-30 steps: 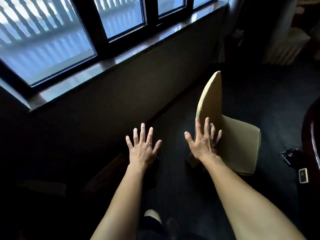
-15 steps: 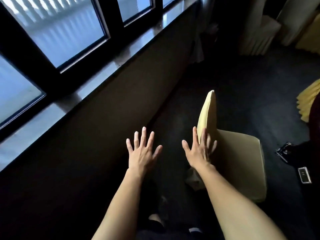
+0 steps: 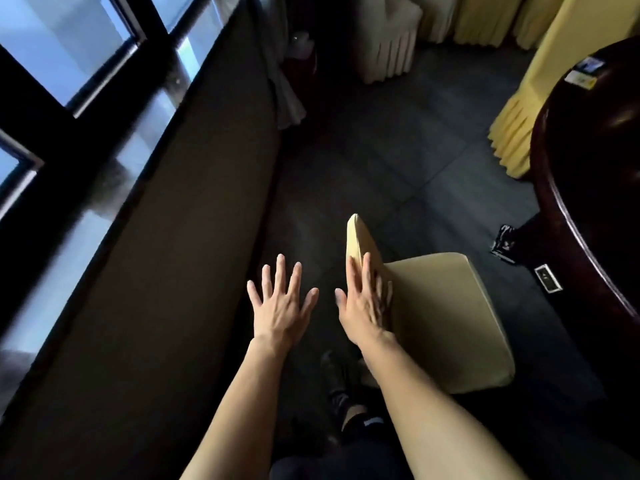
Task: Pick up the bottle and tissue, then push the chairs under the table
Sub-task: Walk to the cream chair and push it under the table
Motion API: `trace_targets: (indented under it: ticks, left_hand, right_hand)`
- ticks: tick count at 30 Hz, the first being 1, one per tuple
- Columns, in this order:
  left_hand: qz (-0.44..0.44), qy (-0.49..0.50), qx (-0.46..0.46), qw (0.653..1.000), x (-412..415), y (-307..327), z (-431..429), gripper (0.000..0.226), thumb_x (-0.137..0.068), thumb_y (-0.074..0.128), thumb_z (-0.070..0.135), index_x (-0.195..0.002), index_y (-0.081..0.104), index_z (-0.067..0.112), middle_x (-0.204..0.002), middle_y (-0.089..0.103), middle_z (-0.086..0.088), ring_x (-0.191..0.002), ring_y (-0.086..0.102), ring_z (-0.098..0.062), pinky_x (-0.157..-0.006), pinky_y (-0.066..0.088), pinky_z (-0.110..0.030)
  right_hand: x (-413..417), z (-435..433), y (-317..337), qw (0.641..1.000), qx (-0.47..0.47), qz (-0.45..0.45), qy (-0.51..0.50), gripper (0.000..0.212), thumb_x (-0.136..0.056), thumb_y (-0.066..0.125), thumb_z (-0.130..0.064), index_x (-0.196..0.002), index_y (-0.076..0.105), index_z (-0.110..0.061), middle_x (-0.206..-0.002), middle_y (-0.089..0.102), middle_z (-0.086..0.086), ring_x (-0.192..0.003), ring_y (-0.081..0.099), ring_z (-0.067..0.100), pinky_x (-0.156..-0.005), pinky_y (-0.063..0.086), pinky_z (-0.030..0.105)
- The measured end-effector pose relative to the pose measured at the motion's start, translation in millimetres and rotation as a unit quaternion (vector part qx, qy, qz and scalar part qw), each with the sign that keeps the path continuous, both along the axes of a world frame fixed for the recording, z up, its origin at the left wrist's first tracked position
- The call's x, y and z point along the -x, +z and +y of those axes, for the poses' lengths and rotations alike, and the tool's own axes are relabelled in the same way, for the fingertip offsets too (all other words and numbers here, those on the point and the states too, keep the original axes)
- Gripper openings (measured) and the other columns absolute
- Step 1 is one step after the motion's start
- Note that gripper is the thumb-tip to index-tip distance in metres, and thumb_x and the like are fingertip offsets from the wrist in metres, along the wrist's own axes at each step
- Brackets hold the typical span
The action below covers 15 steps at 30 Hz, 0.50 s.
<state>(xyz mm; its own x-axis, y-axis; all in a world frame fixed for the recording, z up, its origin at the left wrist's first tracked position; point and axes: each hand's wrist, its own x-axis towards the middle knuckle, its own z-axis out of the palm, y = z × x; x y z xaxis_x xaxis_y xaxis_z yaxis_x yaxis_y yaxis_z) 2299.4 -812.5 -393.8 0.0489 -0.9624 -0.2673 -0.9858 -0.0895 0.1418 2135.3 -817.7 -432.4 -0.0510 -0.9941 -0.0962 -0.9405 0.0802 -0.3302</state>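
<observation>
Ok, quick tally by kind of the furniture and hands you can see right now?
Yellow-covered chairs: 2, the near chair and a far skirted one
White-covered chairs: 1
Dark tables: 1
Hands: 2, left hand and right hand, both spread open
Total: 6

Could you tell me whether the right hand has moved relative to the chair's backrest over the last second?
Yes, slightly. The right hand stays against the chair backrest, but its fingers now lie flatter and closer together along it; the left hand hovers beside it.
</observation>
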Motion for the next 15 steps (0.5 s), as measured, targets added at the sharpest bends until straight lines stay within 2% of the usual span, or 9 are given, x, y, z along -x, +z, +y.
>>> trace_targets:
  ticks: [2, 6, 8, 10, 11, 15]
  left_hand:
    - [-0.001, -0.029, 0.011, 1.0, 8.5, 5.9, -38.8, 0.072, -0.097, 0.015, 0.067, -0.159, 0.002, 0.032, -0.168, -0.015, 0.0, -0.154, -0.009, -0.029, -0.121, 0.001, -0.06]
    - [-0.008, -0.1, 0.01, 0.995, 23.6, 18.1, -96.9, 0.071, -0.098, 0.014, 0.066, -0.159, -0.002, 0.033, -0.167, -0.019, -0.001, -0.154, -0.013, -0.029, -0.122, -0.001, -0.06]
    - [-0.012, -0.132, 0.007, 0.991, 28.4, 20.5, -115.9, 0.072, -0.098, 0.012, 0.066, -0.159, -0.004, 0.033, -0.166, -0.021, -0.001, -0.154, -0.014, -0.03, -0.122, -0.002, -0.06]
    - [-0.017, -0.179, 0.002, 0.984, 38.5, 21.1, -133.0, 0.071, -0.098, 0.013, 0.066, -0.158, -0.004, 0.033, -0.166, -0.02, -0.001, -0.154, -0.014, -0.03, -0.121, -0.003, -0.06]
    - [-0.019, -0.202, 0.002, 0.979, 44.4, 20.1, -139.2, 0.07, -0.099, 0.014, 0.065, -0.159, -0.003, 0.033, -0.167, -0.02, -0.001, -0.154, -0.014, -0.031, -0.121, -0.002, -0.06]
    - [0.004, -0.272, -0.004, 0.962, 67.0, 11.3, -162.7, 0.065, -0.1, 0.012, 0.061, -0.159, 0.001, 0.034, -0.168, -0.016, 0.002, -0.154, -0.01, -0.029, -0.122, 0.0, -0.059]
  right_hand:
    - [-1.6, -25.6, 1.5, 1.0, 0.005, -0.021, -0.011, 0.073, -0.096, 0.05, -0.044, -0.158, 0.018, -0.023, -0.165, 0.013, 0.015, -0.136, 0.042, 0.039, -0.109, 0.036, 0.055]
    - [-0.4, -62.1, 4.8, 0.997, -0.007, -0.078, -0.025, 0.066, -0.103, 0.028, -0.049, -0.158, -0.005, -0.032, -0.167, -0.004, 0.01, -0.151, 0.017, 0.031, -0.12, 0.021, 0.051]
    - [-0.4, -73.7, 9.7, 0.992, 0.003, -0.112, -0.053, 0.065, -0.101, 0.013, -0.058, -0.158, -0.004, -0.033, -0.167, -0.001, 0.009, -0.153, 0.011, 0.03, -0.122, 0.017, 0.049]
    - [1.5, -81.2, 14.9, 0.985, -0.003, -0.137, -0.109, 0.078, -0.091, -0.004, -0.068, -0.159, 0.0, -0.031, -0.167, -0.002, 0.008, -0.153, 0.01, 0.03, -0.122, 0.012, 0.048]
    - [2.9, -84.3, 16.6, 0.982, -0.007, -0.141, -0.128, 0.08, -0.089, -0.007, -0.069, -0.159, 0.001, -0.03, -0.167, -0.002, 0.007, -0.153, 0.01, 0.03, -0.121, 0.01, 0.049]
    - [13.6, -96.1, 20.6, 0.966, 0.0, -0.137, -0.219, 0.068, -0.096, 0.011, -0.058, -0.158, 0.007, -0.032, -0.167, 0.002, 0.005, -0.152, 0.017, 0.03, -0.12, 0.011, 0.053]
